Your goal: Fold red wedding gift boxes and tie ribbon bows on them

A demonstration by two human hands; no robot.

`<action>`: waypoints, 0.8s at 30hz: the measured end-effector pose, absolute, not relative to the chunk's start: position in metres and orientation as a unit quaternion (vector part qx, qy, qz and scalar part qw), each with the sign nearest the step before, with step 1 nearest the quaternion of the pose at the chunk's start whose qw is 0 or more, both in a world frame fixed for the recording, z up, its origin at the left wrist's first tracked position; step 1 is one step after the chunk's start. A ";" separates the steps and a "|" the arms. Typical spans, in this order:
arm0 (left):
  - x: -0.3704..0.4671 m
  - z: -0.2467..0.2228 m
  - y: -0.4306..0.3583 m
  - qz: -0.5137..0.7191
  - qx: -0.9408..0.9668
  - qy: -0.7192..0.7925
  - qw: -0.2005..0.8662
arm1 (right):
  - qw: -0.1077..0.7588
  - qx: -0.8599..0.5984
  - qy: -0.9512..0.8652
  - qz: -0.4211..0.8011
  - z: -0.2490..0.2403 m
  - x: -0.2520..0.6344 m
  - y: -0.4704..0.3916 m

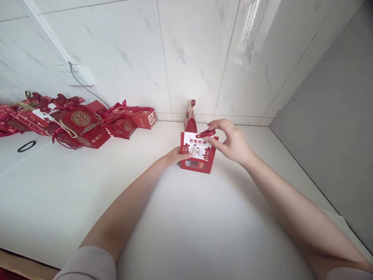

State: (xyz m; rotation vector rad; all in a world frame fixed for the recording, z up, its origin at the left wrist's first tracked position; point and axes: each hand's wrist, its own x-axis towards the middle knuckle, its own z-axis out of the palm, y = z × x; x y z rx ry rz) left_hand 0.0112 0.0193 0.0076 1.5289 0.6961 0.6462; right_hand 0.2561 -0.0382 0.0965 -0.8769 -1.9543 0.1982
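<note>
One red box (197, 165) between both grips (174, 156) (231, 143)

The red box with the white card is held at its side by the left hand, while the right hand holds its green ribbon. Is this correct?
Not quite: the ribbon is dark red, not green, as the head view shows. The left hand does hold the red box at its side, and the right hand holds the ribbon.
</note>
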 end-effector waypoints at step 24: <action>0.021 0.013 0.011 0.294 0.668 0.303 0.613 | 0.269 -0.362 -0.868 0.206 0.141 0.301 -0.055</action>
